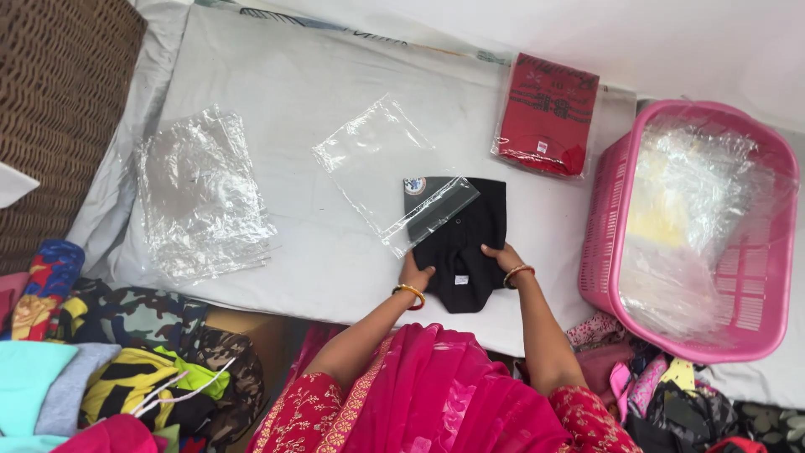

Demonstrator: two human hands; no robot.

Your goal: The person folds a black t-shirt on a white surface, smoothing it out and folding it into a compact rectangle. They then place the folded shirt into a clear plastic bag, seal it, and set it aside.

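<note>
Black folded shirt (pixel 459 243), one, lies near the surface's (pixel 285 101) front edge; I see my left hand (pixel 413 274) and right hand (pixel 503 255) pressing it, fingers flat and together. One clear bag (pixel 381 168) overlaps its far corner.

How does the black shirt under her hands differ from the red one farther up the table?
The black shirt lies bare, with both hands on it; the red shirt is sealed in clear plastic, untouched. The black one is nearer the person, the red one at the far edge. Both are folded flat.
</note>
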